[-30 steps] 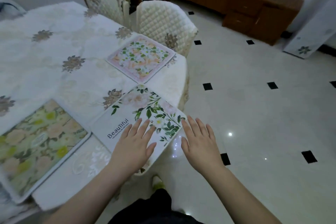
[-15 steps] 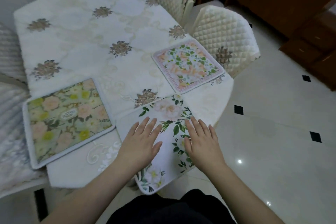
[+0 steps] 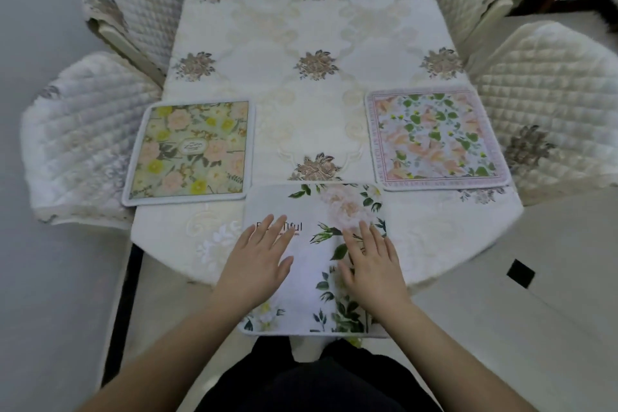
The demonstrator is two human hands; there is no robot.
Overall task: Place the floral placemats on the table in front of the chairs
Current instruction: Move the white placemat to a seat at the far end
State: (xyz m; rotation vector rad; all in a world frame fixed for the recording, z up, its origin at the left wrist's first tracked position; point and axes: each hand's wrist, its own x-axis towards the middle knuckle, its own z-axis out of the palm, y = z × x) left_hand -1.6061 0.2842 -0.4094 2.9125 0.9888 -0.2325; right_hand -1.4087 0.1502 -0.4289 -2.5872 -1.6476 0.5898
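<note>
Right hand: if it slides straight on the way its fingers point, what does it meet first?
The right hand lies flat on the white placemat, fingers pointing up-table. Going straight, it would probably leave that mat's far edge and pass onto bare tablecloth; the pink placemat sits just right of that line.

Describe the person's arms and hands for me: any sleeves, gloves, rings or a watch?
Both forearms are bare up to the frame edge, with no sleeves in view. The left hand and right hand wear no gloves, and no rings, watch or bracelet show. Fingernails look short and unpainted. Dark clothing shows below the arms.
</note>
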